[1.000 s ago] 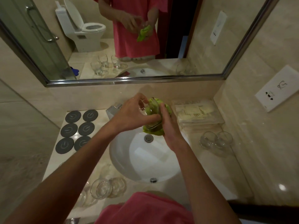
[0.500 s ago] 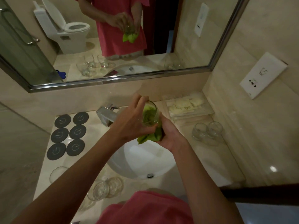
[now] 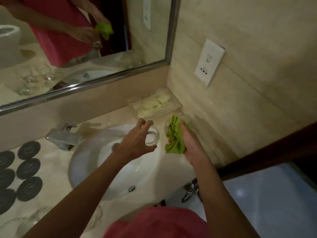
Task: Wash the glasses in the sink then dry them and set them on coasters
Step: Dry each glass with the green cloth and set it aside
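Note:
My left hand [image 3: 137, 143] grips a clear glass [image 3: 152, 137] from the side, holding it just above the right rim of the white sink [image 3: 89, 162]. To its right, my right hand [image 3: 190, 143] clutches a crumpled green cloth [image 3: 174, 138] over the counter. The cloth is out of the glass and a small gap separates the two. Behind the cloth a second clear glass [image 3: 187, 117] stands on the counter by the wall, partly hidden. Several dark round coasters [image 3: 29, 169] lie on the counter at the far left, bare.
A chrome faucet [image 3: 63, 136] stands left of the basin. Other glasses [image 3: 97, 215] sit blurred at the counter's near left edge. A clear tray of toiletries [image 3: 154, 105] fills the back right corner under the mirror [image 3: 85, 48]. A wall socket [image 3: 209, 62] is on the right.
My hands have parted: the cloth came out of the glass with my right hand. My left hand carried the glass rightwards and down towards the counter. The view has swung right.

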`<state>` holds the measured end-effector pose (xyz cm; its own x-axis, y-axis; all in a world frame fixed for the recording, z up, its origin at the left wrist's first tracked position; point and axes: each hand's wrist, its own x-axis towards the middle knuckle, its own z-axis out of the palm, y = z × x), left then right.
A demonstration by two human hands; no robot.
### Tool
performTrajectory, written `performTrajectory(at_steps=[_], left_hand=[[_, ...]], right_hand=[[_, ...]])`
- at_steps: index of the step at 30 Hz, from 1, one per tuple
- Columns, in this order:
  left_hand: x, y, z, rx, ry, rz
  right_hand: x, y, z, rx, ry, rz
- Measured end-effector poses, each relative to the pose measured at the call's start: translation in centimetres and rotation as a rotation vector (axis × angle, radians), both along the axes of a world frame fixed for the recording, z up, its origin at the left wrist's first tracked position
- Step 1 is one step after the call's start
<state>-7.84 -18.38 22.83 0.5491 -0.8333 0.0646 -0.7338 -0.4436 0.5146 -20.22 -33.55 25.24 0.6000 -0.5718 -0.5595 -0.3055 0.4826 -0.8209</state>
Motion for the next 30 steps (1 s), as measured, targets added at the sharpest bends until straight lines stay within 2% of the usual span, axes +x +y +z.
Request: performTrajectory(at_steps=[4,8,12,14,21,30], left_hand=[[-1.9,-5.0,-2.0,0.102,0.028,-0.147],[-3.5,-9.9,-3.8,0.214,0.001,-0.265],[-4.2,-14.3,-5.5,0.333,-0.147,-0.359],[-4.3,-16.0,-6.6,0.362,-0.194,-0.407],[-3.9,-20.3,-9.6,0.383,-0.105,-0.464],[-3.5,-23.8,-11.6,0.388,-0.130,-0.483]], right_hand=[[-3.9,-3.2,-1.2,-0.255,0.184,-0.094],[-6.9,-6.1,-1.9,-0.281,0.224,-0.171],[-8.7,-8.3,-2.7,-0.326,0.299,-0.200],[-9.5,-8.9,-3.2,-0.324,0.329,-0.202],[-11.4,-10.4,-4.6,-0.254,0.422,-0.154],[-12.2,-10.6,-6.0,-0.207,0.427,-0.166]])
